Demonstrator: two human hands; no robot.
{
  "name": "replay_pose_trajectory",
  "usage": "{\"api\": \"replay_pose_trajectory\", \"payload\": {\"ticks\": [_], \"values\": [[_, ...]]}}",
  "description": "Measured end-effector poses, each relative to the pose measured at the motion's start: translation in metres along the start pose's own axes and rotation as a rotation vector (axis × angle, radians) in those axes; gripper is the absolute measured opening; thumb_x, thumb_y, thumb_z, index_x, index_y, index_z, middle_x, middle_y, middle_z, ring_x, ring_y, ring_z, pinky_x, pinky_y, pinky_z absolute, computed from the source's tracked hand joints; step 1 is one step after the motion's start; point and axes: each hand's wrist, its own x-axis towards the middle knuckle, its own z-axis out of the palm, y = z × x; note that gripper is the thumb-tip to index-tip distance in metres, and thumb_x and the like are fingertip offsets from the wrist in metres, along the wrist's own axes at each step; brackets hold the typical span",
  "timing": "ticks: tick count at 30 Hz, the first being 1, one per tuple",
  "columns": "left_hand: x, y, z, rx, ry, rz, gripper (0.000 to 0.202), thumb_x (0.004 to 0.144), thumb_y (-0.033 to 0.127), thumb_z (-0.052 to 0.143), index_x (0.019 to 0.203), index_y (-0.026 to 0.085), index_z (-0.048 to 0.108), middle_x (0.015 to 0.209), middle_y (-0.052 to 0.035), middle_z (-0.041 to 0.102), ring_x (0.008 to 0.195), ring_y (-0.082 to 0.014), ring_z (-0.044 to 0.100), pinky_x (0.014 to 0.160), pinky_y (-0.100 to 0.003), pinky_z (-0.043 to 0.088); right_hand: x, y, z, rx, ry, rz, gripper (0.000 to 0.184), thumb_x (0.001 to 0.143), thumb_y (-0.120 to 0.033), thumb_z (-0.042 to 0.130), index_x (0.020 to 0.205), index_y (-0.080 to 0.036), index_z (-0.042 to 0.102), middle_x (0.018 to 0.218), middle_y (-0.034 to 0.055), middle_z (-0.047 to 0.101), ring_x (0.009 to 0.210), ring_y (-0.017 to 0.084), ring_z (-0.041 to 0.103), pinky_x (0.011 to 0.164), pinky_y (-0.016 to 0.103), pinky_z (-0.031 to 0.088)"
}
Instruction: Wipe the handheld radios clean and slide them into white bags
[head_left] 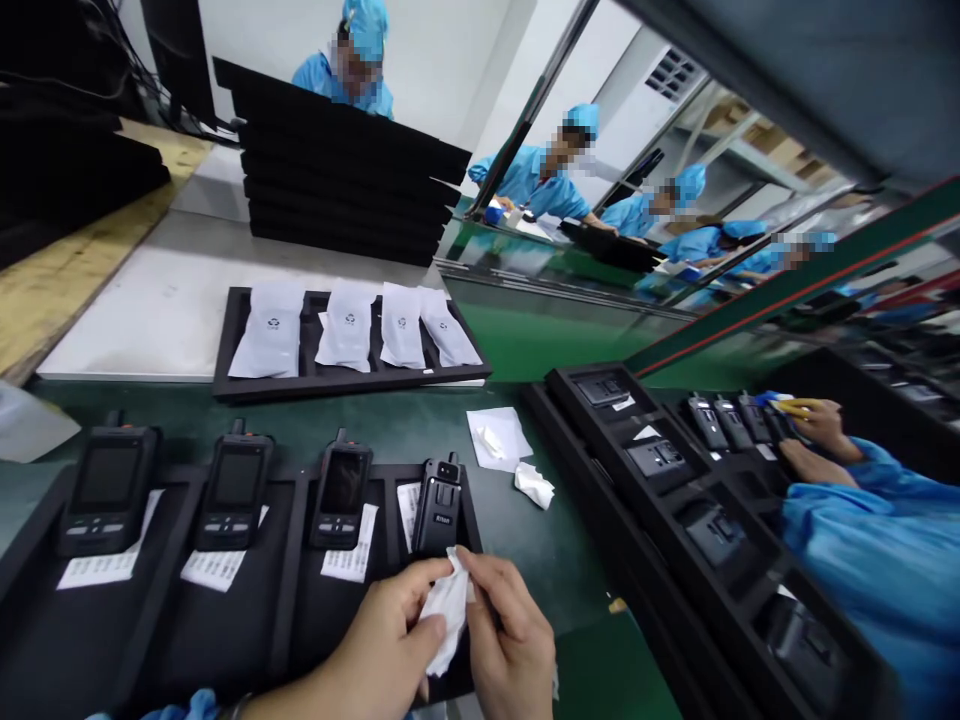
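Note:
My left hand [394,630] and my right hand [512,630] both pinch a white, crumpled tissue [448,620] between them. Just beyond it, a black handheld radio [437,508] lies back side up at the right end of a black foam tray [289,580]. Three more radios rest in the tray's other compartments with their screens up: one at the left [107,490], one beside it [234,492] and one nearer the middle [341,495]. White barcode label sheets [352,545] lie partly under the radios. My fingers hide part of the tissue.
Crumpled tissue [534,486] and a white sheet [499,440] lie right of the tray. Behind stands a foam tray of white pouches [345,325] and stacked black foam [337,170]. At right, a co-worker's gloved hand [814,420] works over another tray [637,500].

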Motion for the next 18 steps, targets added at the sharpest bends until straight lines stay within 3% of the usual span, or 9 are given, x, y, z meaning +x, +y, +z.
{"api": "replay_pose_trajectory", "payload": {"ticks": [6,9,12,14,16,18], "values": [[0.016,-0.033,-0.019,0.064,-0.02,0.081,0.06,0.081,0.034,0.061,0.139,0.02,0.05,0.079,-0.0005,0.058,0.05,-0.0078,0.052,0.045,-0.019,0.044,0.009,0.019,0.003,-0.023,-0.068,-0.034,0.036,0.092,-0.01,0.05,0.122,-0.025,0.064,0.1,0.0057,0.063,0.086,0.016,0.066,0.072,0.023,0.055],[0.019,-0.038,-0.024,0.036,-0.044,0.112,0.059,0.084,0.041,0.062,0.139,0.023,0.051,0.086,-0.0036,0.063,0.055,-0.0096,0.059,0.051,-0.021,0.048,0.021,0.023,0.001,-0.047,-0.056,-0.041,0.035,0.092,-0.008,0.05,0.12,-0.024,0.064,0.102,0.0064,0.064,0.087,0.016,0.066,0.072,0.023,0.055],[0.021,-0.029,-0.024,-0.067,-0.043,0.125,0.07,0.084,0.049,0.065,0.145,0.025,0.042,0.108,-0.0101,0.065,0.075,-0.0165,0.067,0.058,-0.022,0.051,0.031,0.021,-0.001,-0.04,-0.11,-0.084,0.032,0.089,-0.006,0.052,0.115,-0.022,0.064,0.101,0.0062,0.066,0.088,0.017,0.066,0.073,0.025,0.055],[0.023,-0.02,-0.021,-0.116,-0.018,0.153,0.073,0.084,0.052,0.065,0.147,0.025,0.038,0.116,-0.011,0.065,0.089,-0.0198,0.067,0.07,-0.027,0.055,0.033,0.018,0.0,0.003,-0.204,-0.151,0.031,0.087,-0.005,0.053,0.112,-0.021,0.063,0.098,0.0054,0.067,0.084,0.017,0.067,0.072,0.025,0.055],[0.023,-0.01,-0.019,-0.064,0.031,0.179,0.061,0.087,0.049,0.061,0.141,0.023,0.048,0.115,-0.0102,0.067,0.098,-0.0212,0.066,0.087,-0.031,0.053,0.032,0.014,0.004,0.04,-0.293,-0.217,0.035,0.087,-0.005,0.053,0.116,-0.021,0.061,0.096,0.0051,0.069,0.081,0.017,0.067,0.071,0.026,0.056],[0.015,0.0,-0.023,0.096,0.063,0.189,0.043,0.092,0.043,0.055,0.13,0.023,0.06,0.113,-0.0089,0.07,0.104,-0.0213,0.066,0.095,-0.031,0.051,0.027,0.013,0.007,0.031,-0.273,-0.239,0.036,0.089,-0.009,0.051,0.123,-0.021,0.059,0.098,0.0062,0.07,0.083,0.018,0.067,0.072,0.028,0.056]]}}
